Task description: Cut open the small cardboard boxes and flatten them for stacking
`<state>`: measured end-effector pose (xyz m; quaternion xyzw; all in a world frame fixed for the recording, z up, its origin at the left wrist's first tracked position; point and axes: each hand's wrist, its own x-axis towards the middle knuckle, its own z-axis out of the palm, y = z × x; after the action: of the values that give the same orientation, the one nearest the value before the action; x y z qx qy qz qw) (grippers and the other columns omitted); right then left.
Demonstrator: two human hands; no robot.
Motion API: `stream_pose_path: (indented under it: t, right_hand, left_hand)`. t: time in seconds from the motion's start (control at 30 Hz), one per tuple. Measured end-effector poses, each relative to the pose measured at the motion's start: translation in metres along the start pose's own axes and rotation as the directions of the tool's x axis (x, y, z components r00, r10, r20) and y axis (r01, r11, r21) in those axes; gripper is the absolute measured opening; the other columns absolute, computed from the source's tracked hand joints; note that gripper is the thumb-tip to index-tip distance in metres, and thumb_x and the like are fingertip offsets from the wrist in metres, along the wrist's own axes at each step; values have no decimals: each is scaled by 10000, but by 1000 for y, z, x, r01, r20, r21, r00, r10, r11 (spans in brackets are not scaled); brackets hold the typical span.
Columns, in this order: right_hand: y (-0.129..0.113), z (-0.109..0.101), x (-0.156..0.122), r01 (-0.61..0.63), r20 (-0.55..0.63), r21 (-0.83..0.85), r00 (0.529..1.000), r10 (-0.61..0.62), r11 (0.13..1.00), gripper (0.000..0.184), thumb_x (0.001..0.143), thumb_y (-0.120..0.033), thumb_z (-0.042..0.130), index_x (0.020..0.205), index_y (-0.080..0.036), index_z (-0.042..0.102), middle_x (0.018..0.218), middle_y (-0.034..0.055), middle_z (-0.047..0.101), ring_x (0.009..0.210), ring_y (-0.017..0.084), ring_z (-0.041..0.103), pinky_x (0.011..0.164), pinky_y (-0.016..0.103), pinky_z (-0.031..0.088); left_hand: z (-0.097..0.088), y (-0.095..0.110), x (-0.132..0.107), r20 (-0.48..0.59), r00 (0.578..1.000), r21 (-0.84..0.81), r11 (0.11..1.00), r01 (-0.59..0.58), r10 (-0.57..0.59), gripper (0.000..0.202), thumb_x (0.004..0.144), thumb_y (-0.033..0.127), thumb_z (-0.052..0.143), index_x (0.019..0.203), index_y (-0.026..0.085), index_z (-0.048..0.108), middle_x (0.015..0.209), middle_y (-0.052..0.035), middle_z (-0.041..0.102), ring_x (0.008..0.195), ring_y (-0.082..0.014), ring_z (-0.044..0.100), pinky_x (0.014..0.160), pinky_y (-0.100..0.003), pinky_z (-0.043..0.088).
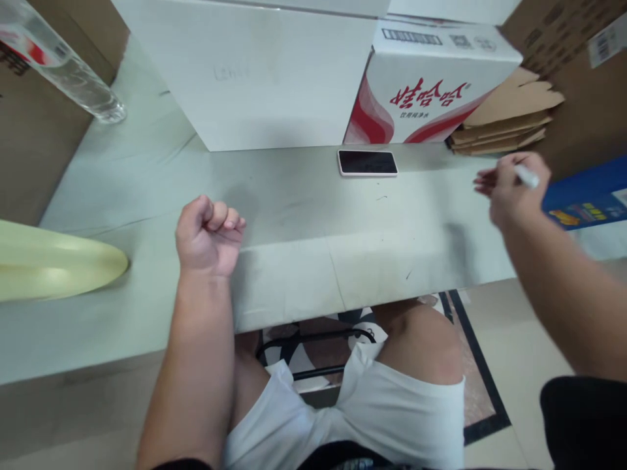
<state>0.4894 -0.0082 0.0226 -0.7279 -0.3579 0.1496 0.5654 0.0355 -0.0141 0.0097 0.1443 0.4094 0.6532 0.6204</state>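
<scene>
My left hand (209,236) is held above the table with its palm turned up and its fingers curled in; nothing shows in it. Over the table's right side, my right hand (516,186) is closed around a white pen-like stick (526,175), with one blunt end poking out at the back of the hand. The rest of that stick is hidden by the fingers. A phone (367,163) with a dark screen and a pale pink edge lies on the table, between the two hands and farther back.
White boxes (274,78) and a red-and-white printed carton (421,91) line the back of the pale table (294,274). Flattened cardboard (509,124) and a blue box (588,196) are at right. At left are a clear bottle (83,78) and a pale yellow curved object (63,261).
</scene>
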Motion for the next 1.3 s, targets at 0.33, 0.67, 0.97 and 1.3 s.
stream_pose_path:
  t: [0.33,0.67,0.97,1.3]
  right_hand:
    - [36,-22,-259,-79,409,157,913,8,984,192,887,-356,743,897,-271,571,785,0,765,695,186,739,687,357,625]
    - [56,-22,-264,-221,548,117,827,123,968,139,876,-326,711,891,-254,593,755,-18,724,696,166,717,680,318,570]
    - [53,-46,-264,-218,601,11,781,168,976,152,839,-374,650,843,-247,568,704,-4,709,661,173,699,657,312,541]
    - [51,-39,-266,-223,681,-18,711,175,975,177,880,-410,603,840,-241,564,740,28,746,632,165,685,628,281,520]
  left_hand:
    - [-11,-8,-48,77,992,267,957,-113,96,545,1049,322,427,518,212,484,542,-30,462,536,-150,472,578,-272,442]
    - [-85,-39,-242,140,718,962,265,64,-682,407,1004,543,510,1038,221,756,1068,-99,780,1030,-266,726,937,-395,580]
    - [-34,-87,-290,100,53,937,76,-342,-994,402,850,314,620,1214,192,738,1126,-93,800,1022,-296,756,924,-368,593]
    - [21,-78,-254,330,183,919,360,161,-926,309,785,452,760,865,186,624,767,9,621,695,-136,577,658,-239,524]
